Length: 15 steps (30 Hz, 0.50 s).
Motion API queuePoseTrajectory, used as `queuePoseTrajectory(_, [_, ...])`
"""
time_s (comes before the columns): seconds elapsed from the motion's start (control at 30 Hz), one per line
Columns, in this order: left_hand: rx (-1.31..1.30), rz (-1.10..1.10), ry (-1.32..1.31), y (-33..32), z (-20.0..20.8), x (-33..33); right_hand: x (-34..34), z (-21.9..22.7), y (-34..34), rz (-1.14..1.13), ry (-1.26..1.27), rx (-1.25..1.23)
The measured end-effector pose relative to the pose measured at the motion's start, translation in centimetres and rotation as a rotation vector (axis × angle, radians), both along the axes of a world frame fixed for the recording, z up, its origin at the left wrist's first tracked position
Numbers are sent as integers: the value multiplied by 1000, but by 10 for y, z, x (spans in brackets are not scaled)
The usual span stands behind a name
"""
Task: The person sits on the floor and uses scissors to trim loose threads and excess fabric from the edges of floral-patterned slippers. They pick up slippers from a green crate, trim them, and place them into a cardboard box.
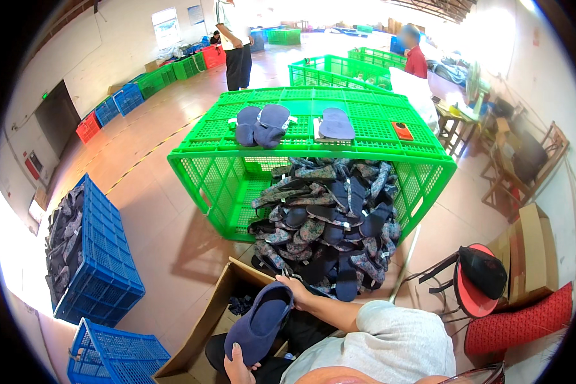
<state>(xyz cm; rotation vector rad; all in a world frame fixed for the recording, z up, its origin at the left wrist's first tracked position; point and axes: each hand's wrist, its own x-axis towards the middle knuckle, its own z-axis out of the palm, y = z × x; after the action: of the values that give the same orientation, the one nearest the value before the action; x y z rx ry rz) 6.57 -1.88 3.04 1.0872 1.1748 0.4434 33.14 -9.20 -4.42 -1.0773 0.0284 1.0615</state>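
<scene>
A navy fabric slipper (255, 329) is tilted over my lap, its opening facing up and to the right. Its toe end is gripped by my left hand (239, 367), thumb on top. My right hand (294, 291) is closed beside the slipper's heel; a small pointed metal tool (285, 272) pokes out past its fingers, too small to name surely. Just beyond, a large heap of dark patterned slippers (329, 224) spills from a green crate (217, 192) lying on its side. An open cardboard box (195, 323) stands at my left, with dark scraps (239, 304) inside.
On the crate's upper side lie a pair of navy slippers (262, 127), a single slipper (336, 124) and an orange object (402, 131). Blue crates (109, 256) stand left. A stool with a black cap (483, 272) and a red roll (521, 323) are right. Two people are farther off.
</scene>
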Motion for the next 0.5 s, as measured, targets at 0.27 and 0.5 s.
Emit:
queuePoseTrajectory(0.27, [34,-9,-25,-2,6,3,1,-11,3,-19,8,27])
queuePoseTrajectory(0.5, [50,20,-77,-6,15,7,5,-21,0,29,-3,25])
